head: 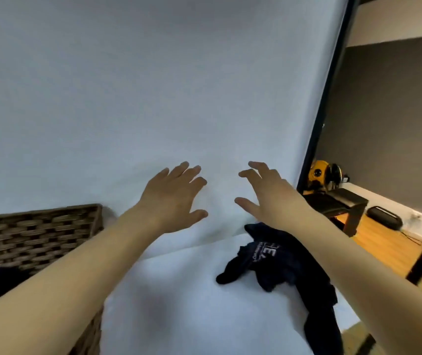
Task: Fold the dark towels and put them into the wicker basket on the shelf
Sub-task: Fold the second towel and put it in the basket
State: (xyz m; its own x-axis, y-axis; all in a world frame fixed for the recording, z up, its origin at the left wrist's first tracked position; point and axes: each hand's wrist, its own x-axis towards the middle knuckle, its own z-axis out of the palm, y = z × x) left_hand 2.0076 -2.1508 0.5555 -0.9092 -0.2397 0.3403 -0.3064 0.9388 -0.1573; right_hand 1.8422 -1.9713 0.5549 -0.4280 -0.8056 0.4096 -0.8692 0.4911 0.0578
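Both the left hand [172,198] and right hand [269,198] hover spread and empty above the crumpled dark towel [289,272], which looks light and limp, best pinched at two corners.

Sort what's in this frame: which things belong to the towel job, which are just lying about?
Job:
- crumpled dark towel with white lettering, on the white surface
- brown woven wicker basket, something dark inside
- left hand and right hand, both open, holding nothing

Lying about:
- yellow power tool
- dark bench
- black oblong object on the wooden floor
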